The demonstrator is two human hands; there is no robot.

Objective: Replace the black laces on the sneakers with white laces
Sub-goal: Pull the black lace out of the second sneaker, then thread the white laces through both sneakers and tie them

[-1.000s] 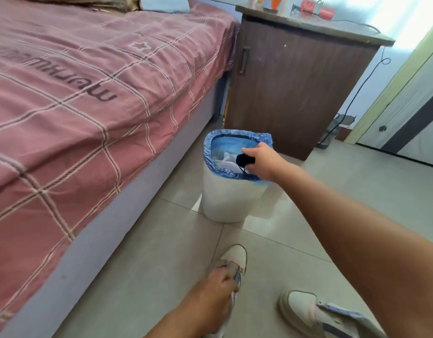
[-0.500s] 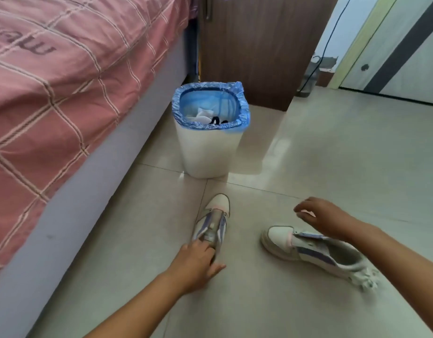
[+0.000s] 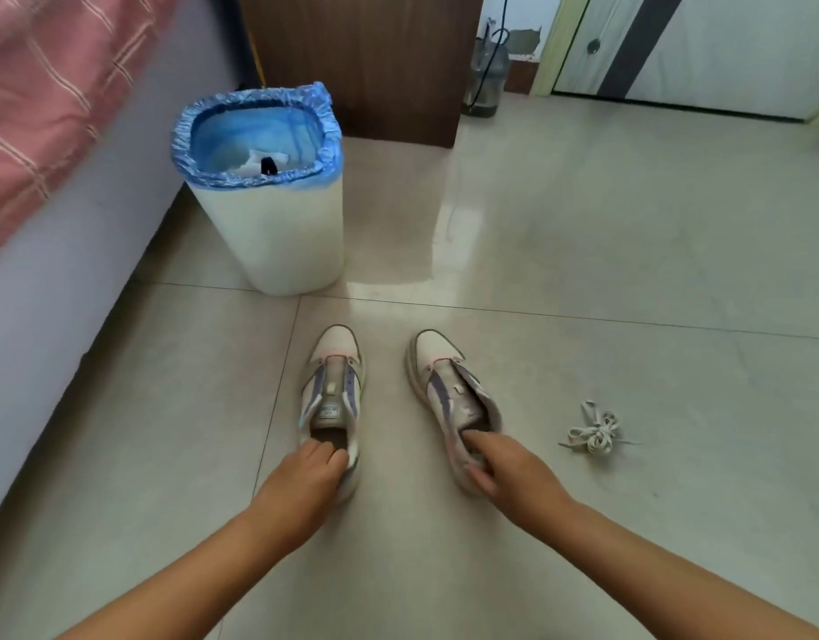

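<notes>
Two white sneakers with purple stripes stand side by side on the floor, toes pointing away, with no laces in them. My left hand (image 3: 306, 473) grips the heel of the left sneaker (image 3: 332, 385), fingers inside the opening. On the right sneaker (image 3: 449, 390), my right hand (image 3: 509, 473) holds the heel collar with fingers inside and thumb outside. A bundle of white laces (image 3: 592, 429) lies on the floor to the right of the shoes. The black laces (image 3: 269, 166) lie inside the bin.
A white bin with a blue liner (image 3: 264, 187) stands just beyond the shoes, beside a bed (image 3: 52, 187) with a pink checked cover. Behind are a dark wooden cabinet (image 3: 375, 62) and a door (image 3: 703, 48). Tiled floor stretches to the right.
My right hand dropped the black laces into the bin, came back and took the right sneaker's heel. That sneaker now stands upright, parallel to the left one. The view tilted down.
</notes>
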